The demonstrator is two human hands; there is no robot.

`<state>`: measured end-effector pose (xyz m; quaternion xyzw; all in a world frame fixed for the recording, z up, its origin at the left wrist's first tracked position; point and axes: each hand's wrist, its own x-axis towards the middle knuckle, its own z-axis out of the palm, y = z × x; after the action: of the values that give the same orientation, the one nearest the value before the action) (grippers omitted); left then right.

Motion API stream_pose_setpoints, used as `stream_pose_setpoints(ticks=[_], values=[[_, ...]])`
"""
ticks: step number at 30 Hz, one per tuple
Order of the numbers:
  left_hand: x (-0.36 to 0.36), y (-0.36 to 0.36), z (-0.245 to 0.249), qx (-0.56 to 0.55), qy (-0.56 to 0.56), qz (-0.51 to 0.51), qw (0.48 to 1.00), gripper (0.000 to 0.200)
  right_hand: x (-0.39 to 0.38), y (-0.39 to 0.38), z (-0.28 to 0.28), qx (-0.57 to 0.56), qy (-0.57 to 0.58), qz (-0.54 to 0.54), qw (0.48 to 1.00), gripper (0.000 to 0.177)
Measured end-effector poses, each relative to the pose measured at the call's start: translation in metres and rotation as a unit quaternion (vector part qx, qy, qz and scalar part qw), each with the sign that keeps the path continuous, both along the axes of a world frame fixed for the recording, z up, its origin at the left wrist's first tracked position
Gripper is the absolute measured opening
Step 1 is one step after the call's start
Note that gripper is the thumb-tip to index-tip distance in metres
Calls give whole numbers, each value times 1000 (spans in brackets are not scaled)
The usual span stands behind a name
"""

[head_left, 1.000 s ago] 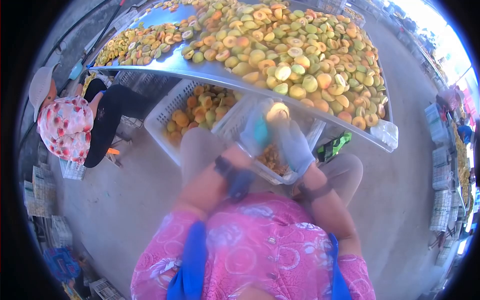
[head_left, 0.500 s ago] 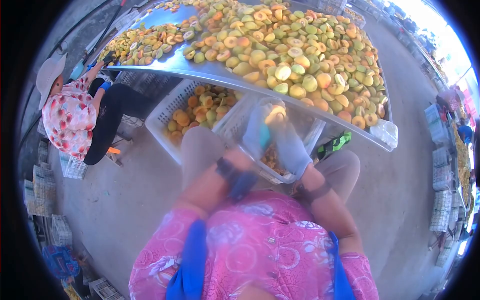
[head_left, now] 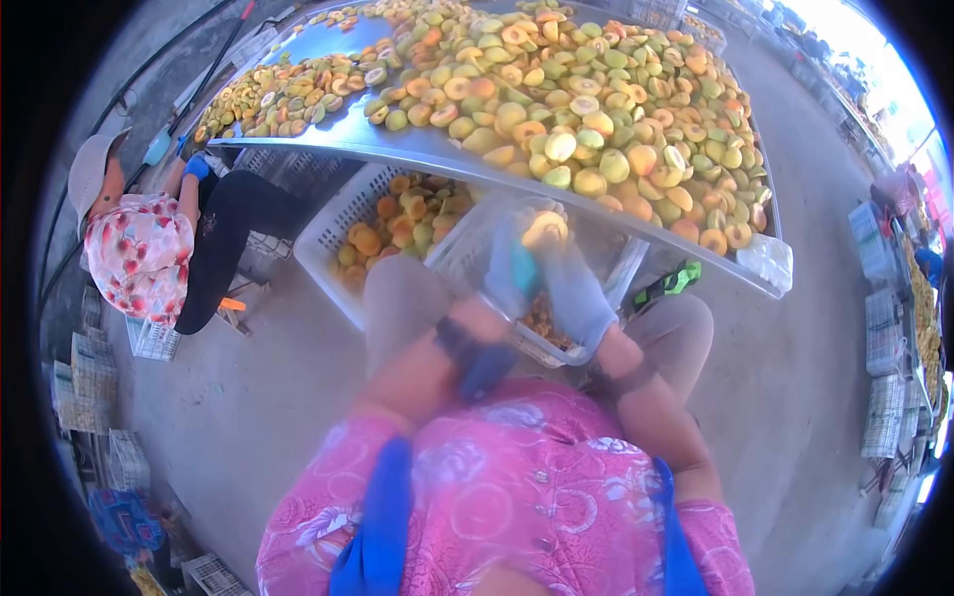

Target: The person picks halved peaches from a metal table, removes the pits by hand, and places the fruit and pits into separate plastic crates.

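Note:
Both of my hands wear pale gloves and meet over a white basket, blurred by motion. My left hand (head_left: 509,266), with a teal patch on its glove, closes on one side of an orange-yellow peach (head_left: 545,230). From the other side, my right hand (head_left: 573,290) closes on the same fruit. Whether a tool is between the fingers, I cannot make out. Beneath my hands, the white basket (head_left: 628,266) holds small brownish-orange scraps. Just beyond is the metal table's front edge (head_left: 437,165), with many halved peaches (head_left: 596,124) heaped on top.
Left of my hands, a white crate (head_left: 316,238) holds more peaches. A person in a floral top (head_left: 139,243) sits at the table's left end. A green and black item (head_left: 668,283) lies by my right knee. Stacked crates (head_left: 882,348) line the right side.
My hands stay together over the basket, and the peach between them shows more brightly. The person at left has drawn their hands back slightly from the table and tilted their head.

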<state>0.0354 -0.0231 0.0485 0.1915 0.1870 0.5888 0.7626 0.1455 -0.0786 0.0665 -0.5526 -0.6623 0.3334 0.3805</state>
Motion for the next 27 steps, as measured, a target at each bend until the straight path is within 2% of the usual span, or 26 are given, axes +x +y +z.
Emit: stream_pose_setpoints(ticks=[2, 4, 6, 7, 9, 11, 12, 15, 17, 19, 21, 22, 24, 26, 27], values=[[3, 2, 2, -6, 8, 5, 1000, 39, 2, -2, 5, -55, -4, 8, 998, 34], [3, 3, 4, -8, 16, 11, 1000, 37, 6, -3, -12, -39, -15, 28, 999, 33], [-4, -1, 26, -47, 61, -31, 997, 37, 6, -6, -15, -24, -26, 49, 998, 33], [-8, -4, 36, -48, 62, -31, 996, 37, 5, -10, -11, -18, 17, 66, 998, 32], [-15, -12, 50, 20, 159, -72, 985, 36, 3, -17, 2, -15, 61, 83, 995, 31], [-9, -12, 48, 42, 205, -32, 977, 38, 1, -18, 16, -195, 185, 29, 963, 30], [-7, -11, 47, 65, 249, 8, 966, 41, 1, -17, 17, -196, 186, 29, 962, 30], [-10, -9, 44, 85, 304, -12, 949, 43, 4, -19, 23, -165, 131, 24, 977, 34], [-17, -9, 49, 85, 295, -49, 951, 44, 6, -25, 32, -258, 253, 57, 931, 33], [-20, -9, 50, 84, 286, -87, 951, 45, 6, -24, 16, -257, 277, 62, 924, 31], [-19, -7, 46, 136, 381, -85, 911, 45, 5, -22, 0, -252, 301, 68, 917, 30], [-20, -6, 44, 136, 382, -85, 910, 45, 3, -22, -6, -237, 284, 63, 927, 29], [-24, -4, 40, 171, 432, -125, 877, 44, 3, -25, 4, -223, 266, 60, 936, 28], [-28, 2, 31, 175, 423, -143, 878, 41, 6, -30, 20, -336, 336, 84, 876, 26], [-29, 4, 28, 181, 411, -161, 879, 39, 9, -29, 18, -334, 335, 85, 877, 26]])
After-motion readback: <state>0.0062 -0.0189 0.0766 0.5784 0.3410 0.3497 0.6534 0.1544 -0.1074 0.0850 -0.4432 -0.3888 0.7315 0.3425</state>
